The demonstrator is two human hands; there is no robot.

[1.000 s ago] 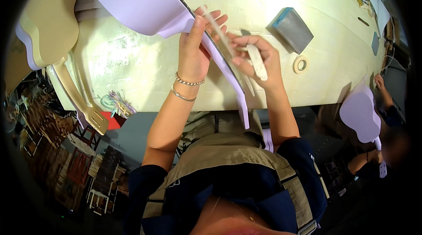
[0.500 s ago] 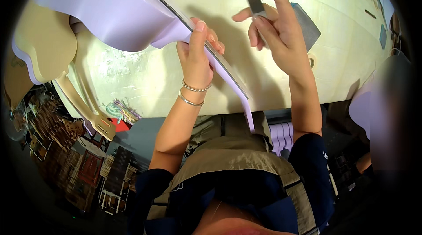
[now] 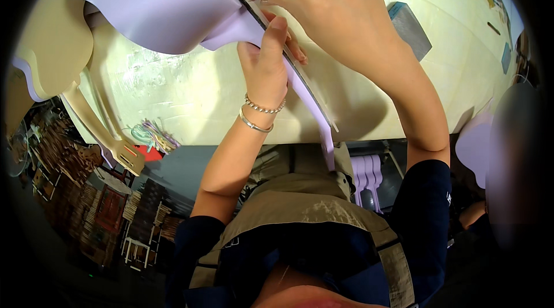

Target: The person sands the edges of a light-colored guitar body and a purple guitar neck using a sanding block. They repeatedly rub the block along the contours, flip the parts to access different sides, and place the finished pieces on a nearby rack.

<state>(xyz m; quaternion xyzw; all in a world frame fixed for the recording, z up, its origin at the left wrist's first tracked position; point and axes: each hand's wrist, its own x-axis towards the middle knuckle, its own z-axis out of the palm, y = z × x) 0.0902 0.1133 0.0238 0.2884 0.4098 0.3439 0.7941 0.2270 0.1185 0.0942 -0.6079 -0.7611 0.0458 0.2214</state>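
A glossy lilac ukulele-like instrument [image 3: 167, 14] is held tilted over the table, its neck slanting down toward my apron. My left hand [image 3: 266, 63] is closed round the neck near the body, thumb on the near side and fingertips past the dark-edged fretboard [image 3: 311, 91]. Bent over the upper part of the fretboard is my right hand [image 3: 332, 11], its fingers curled and pinched. The dark flat blade seen in it a moment earlier is mostly hidden behind the fingers. A thin pale strip [image 3: 333, 117] stands off the neck's lower end.
A cream and lilac instrument [image 3: 55, 48] lies at the left, its neck over the table edge. A grey block [image 3: 411, 30] rests on the pale table [image 3: 173, 94] at the right. Tangled cords [image 3: 154, 136] lie near the front edge. Several lilac necks [image 3: 366, 178] show below the table.
My right hand has come left from above the table to the fretboard, turning back-side up, and the blade has gone from sight. The instrument and left hand have shifted slightly.
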